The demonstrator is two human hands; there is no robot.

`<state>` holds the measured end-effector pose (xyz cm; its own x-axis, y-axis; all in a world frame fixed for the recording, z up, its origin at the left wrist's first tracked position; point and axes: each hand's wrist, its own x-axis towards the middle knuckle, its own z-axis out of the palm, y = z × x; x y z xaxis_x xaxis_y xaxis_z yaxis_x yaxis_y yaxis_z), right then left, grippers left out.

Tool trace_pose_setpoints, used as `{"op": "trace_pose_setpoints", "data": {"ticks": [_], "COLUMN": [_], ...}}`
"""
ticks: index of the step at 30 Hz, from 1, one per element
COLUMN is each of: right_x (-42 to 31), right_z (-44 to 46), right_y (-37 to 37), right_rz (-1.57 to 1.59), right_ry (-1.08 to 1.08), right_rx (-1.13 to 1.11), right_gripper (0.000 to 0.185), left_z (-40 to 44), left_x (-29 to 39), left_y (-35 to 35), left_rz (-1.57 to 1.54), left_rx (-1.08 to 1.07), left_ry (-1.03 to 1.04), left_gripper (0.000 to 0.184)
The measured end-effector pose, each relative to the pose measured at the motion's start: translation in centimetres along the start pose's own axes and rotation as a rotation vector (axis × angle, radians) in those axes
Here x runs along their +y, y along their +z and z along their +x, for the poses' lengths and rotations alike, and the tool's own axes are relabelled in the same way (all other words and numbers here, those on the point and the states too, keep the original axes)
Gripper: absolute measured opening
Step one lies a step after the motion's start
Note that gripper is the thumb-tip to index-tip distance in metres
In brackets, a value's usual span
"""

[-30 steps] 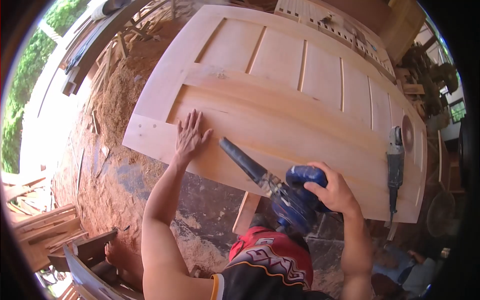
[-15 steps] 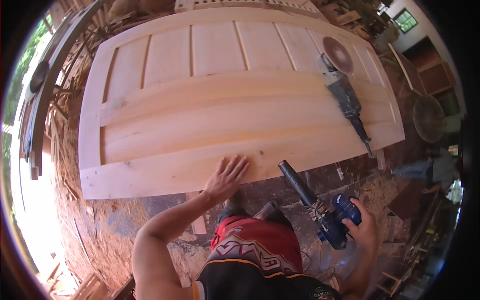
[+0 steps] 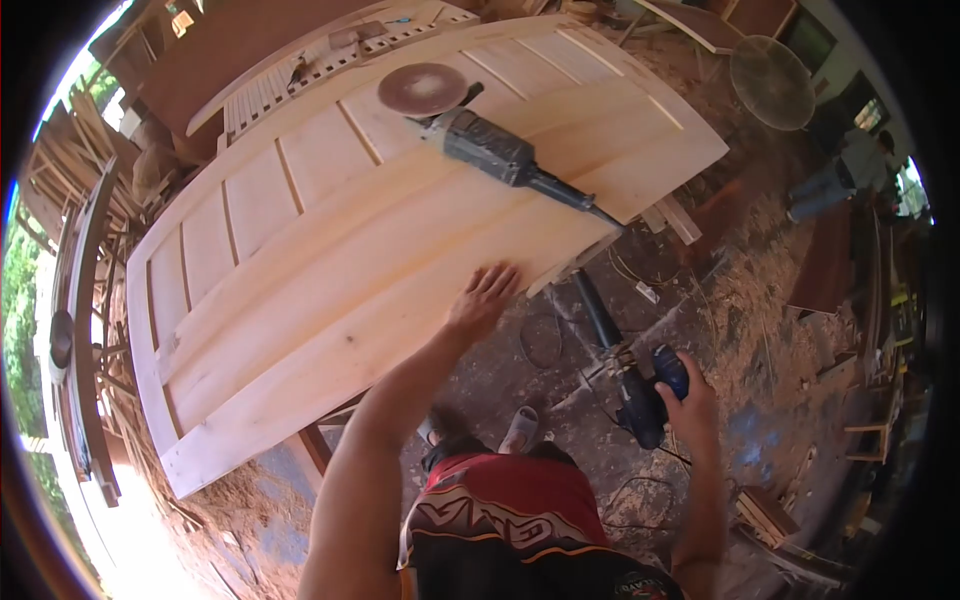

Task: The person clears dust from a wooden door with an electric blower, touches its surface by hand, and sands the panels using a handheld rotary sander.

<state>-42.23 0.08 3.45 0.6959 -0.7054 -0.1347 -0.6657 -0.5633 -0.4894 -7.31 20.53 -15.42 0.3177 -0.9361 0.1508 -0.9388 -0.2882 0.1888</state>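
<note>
My left hand (image 3: 484, 298) lies flat on the near edge of a pale wooden door panel (image 3: 330, 350), fingers stretched out. In my right hand (image 3: 694, 402) is a dark blue handheld blower (image 3: 640, 402), gripped by its handle. Its long black nozzle points up and away from me, its tip close to the door's edge. On top of the door rests a disc sander (image 3: 490, 145) with a round brown disc, its tail pointing toward the right edge. Grooves run between the door's raised panels.
A power strip (image 3: 647, 292) and cords lie on the dusty floor. Sawdust (image 3: 745, 330) covers the ground to the right. A round fan (image 3: 772, 83) and another person (image 3: 850, 170) stand at the upper right. Wood pieces (image 3: 85, 150) are stacked on the left.
The view has swung to the right, so the door and sander appear shifted left and rotated. My left hand is closer to the door's right end; the blower is still in my right hand.
</note>
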Motion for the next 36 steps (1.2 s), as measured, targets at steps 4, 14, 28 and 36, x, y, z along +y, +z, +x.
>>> {"op": "trace_pose_setpoints", "data": {"ticks": [4, 14, 28, 36], "right_x": [3.0, 11.4, 25.9, 28.9], "right_z": [1.0, 5.1, 27.5, 41.1], "right_y": [-3.4, -7.1, -16.0, -20.9], "right_rz": [0.081, 0.045, 0.166, 0.13], "right_ry": [-0.192, -0.092, 0.277, 0.347], "right_rx": [-0.262, -0.101, 0.191, 0.301], "right_gripper": [0.057, 0.053, 0.052, 0.053], "left_z": [-4.0, 10.0, 56.6, 74.5], "left_x": [-0.9, 6.6, 14.8, 18.1], "left_y": [-1.3, 1.3, 12.0, 14.2], "left_rz": [0.073, -0.092, 0.078, -0.003], "left_rx": [-0.064, -0.035, -0.21, -0.239], "left_ry": [-0.008, 0.132, -0.037, 0.056], "left_gripper": [0.074, 0.066, 0.073, 0.068]}}
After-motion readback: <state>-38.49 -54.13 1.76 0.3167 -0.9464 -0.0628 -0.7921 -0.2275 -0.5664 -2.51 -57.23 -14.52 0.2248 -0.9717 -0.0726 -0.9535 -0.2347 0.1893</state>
